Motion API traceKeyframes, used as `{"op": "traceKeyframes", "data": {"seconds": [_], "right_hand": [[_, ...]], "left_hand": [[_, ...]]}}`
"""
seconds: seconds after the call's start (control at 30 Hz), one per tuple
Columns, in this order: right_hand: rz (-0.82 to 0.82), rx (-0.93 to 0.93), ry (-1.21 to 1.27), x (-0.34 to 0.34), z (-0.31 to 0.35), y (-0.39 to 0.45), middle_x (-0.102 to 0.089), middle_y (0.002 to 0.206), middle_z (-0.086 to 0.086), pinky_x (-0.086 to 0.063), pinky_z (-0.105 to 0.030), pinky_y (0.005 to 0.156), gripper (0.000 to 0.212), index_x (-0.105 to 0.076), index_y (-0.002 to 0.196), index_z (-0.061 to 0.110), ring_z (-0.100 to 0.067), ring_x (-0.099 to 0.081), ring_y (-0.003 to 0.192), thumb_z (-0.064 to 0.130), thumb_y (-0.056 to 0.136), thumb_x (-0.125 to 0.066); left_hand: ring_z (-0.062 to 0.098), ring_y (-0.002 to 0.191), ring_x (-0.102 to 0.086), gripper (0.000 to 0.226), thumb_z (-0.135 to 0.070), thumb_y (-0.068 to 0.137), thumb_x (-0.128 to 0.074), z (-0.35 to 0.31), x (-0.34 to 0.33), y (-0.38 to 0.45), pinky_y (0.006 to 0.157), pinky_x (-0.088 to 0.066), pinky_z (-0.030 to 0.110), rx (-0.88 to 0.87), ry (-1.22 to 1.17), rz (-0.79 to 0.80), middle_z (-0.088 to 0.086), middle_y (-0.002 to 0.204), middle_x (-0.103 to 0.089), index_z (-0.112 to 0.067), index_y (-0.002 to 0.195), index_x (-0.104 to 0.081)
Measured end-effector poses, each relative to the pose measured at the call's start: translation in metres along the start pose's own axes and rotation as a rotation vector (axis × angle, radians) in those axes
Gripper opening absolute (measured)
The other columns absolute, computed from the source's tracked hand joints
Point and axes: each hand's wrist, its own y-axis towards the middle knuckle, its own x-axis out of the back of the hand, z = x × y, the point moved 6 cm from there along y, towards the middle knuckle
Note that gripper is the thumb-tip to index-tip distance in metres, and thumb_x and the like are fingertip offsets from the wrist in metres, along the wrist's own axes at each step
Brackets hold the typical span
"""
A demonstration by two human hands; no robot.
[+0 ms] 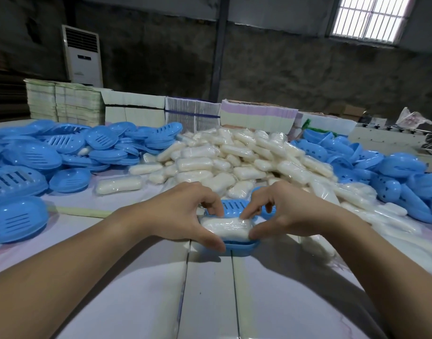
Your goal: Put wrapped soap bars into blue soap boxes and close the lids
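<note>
Here, the table (141, 285) stretches wide under both my arms, pale and with seams that run away from me. Beyond my fingers rises the big soap pile (234, 155), many white bars in clear wrap, heaped high in the middle. To the left of my left hand (178, 211) lie the lids (70, 145), a broad spread of blue shells with slots, and some reach almost to my left forearm. To the right of my right hand (293, 211) is another heap, the bases (386, 167), blue and with round holes, and more wrapped bars spill between this heap and my wrist. Far behind all of this stand stacks (134, 106) of flat cartons along the wall, and a white cooler (82, 55) stands further left of them.

Between my two hands is the box (239, 246), its blue lower part resting on the table just in front of my thumbs. Its slotted lid stands open behind my fingertips. The soap (226, 228) lies in the lower part, long side toward me. My left hand holds the left end of the soap, thumb at the near edge and curled fingers over the far edge. My right hand holds the right end in the same way, the thumb low at the front, the fingers bent on top of the wrap.
</note>
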Motion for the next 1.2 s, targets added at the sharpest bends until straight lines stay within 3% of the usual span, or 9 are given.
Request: {"op": "traceKeyframes", "data": {"seconds": [0.2,0.3,0.47,0.63,0.77,0.9,1.0,1.1,1.2], "right_hand": [[0.019,0.021,0.010,-0.002,0.004,-0.001,-0.066,0.089,0.027,-0.040,-0.011,0.070,0.028,-0.075,0.092,0.046,0.005,-0.053,0.084,0.045,0.064,-0.083],[0.024,0.020,0.006,-0.003,0.003,0.001,-0.064,0.082,0.031,-0.038,-0.007,0.066,0.027,-0.076,0.091,0.043,0.009,-0.054,0.079,0.043,0.065,-0.083],[0.042,0.021,0.010,-0.005,0.000,0.001,-0.063,0.091,0.032,-0.039,-0.008,0.065,0.029,-0.073,0.095,0.050,0.006,-0.056,0.085,0.048,0.067,-0.078],[0.012,0.003,0.176,-0.001,-0.007,-0.003,-0.065,0.091,0.028,-0.040,-0.005,0.063,0.026,-0.075,0.094,0.043,0.012,-0.056,0.079,0.036,0.071,-0.083],[-0.036,0.001,0.269,0.005,-0.012,-0.003,-0.069,0.088,0.022,-0.044,-0.009,0.070,0.022,-0.074,0.095,0.039,0.003,-0.061,0.082,0.031,0.076,-0.082],[-0.270,-0.085,0.289,0.026,-0.040,-0.001,-0.074,0.085,0.010,-0.047,-0.016,0.072,0.012,-0.077,0.095,0.026,-0.001,-0.062,0.078,0.025,0.083,-0.076],[-0.572,-0.279,0.265,0.053,-0.090,-0.009,-0.069,0.072,0.020,-0.043,-0.011,0.067,0.007,-0.076,0.090,0.026,0.005,-0.061,0.069,0.023,0.085,-0.071],[-0.855,-0.552,0.139,0.080,-0.155,-0.043,-0.069,0.086,0.015,-0.051,-0.027,0.079,0.015,-0.074,0.092,0.027,-0.009,-0.064,0.087,0.019,0.085,-0.063],[-0.891,-0.843,-0.108,0.095,-0.219,-0.098,-0.067,0.113,-0.003,-0.050,-0.039,0.089,0.027,-0.071,0.110,0.021,-0.025,-0.058,0.106,0.021,0.088,-0.056]], "left_hand": [[0.000,0.100,-0.051,0.053,-0.077,0.045,-0.070,0.000,0.000,-0.001,0.086,-0.042,0.021,0.002,0.003,0.018,-0.021,0.098,-0.057,-0.045,0.087,-0.065],[0.000,0.098,-0.051,0.053,-0.077,0.045,-0.070,0.000,-0.001,0.000,0.082,-0.041,0.019,-0.003,-0.003,0.011,-0.020,0.095,-0.058,-0.043,0.086,-0.067],[-0.001,0.097,-0.051,0.055,-0.075,0.046,-0.070,0.000,-0.001,0.001,0.080,-0.040,0.019,-0.001,-0.010,0.008,-0.020,0.093,-0.058,-0.041,0.089,-0.069],[-0.003,0.100,-0.049,0.056,-0.077,0.049,-0.070,0.001,-0.004,0.003,0.079,-0.037,0.015,-0.021,-0.007,0.016,-0.021,0.098,-0.057,-0.043,0.093,-0.068],[-0.001,0.105,-0.048,0.054,-0.071,0.060,-0.076,-0.002,-0.009,0.007,0.089,-0.038,0.016,-0.074,0.024,-0.010,-0.020,0.103,-0.058,-0.040,0.103,-0.068],[-0.004,0.111,-0.046,0.058,-0.082,0.060,-0.068,0.000,-0.014,0.008,0.095,-0.039,0.020,-0.103,0.022,-0.019,-0.025,0.108,-0.056,-0.045,0.104,-0.064],[-0.005,0.115,-0.045,0.063,-0.092,0.058,-0.059,0.005,-0.018,0.009,0.094,-0.039,0.020,-0.135,0.008,-0.047,-0.031,0.112,-0.055,-0.052,0.107,-0.062],[-0.007,0.115,-0.045,0.070,-0.097,0.058,-0.053,0.007,-0.019,0.011,0.090,-0.040,0.022,-0.158,0.010,-0.086,-0.035,0.118,-0.052,-0.059,0.117,-0.053],[-0.011,0.113,-0.045,0.075,-0.100,0.058,-0.051,0.011,-0.021,0.012,0.084,-0.043,0.026,-0.158,0.023,-0.117,-0.037,0.119,-0.052,-0.059,0.121,-0.053]]}}
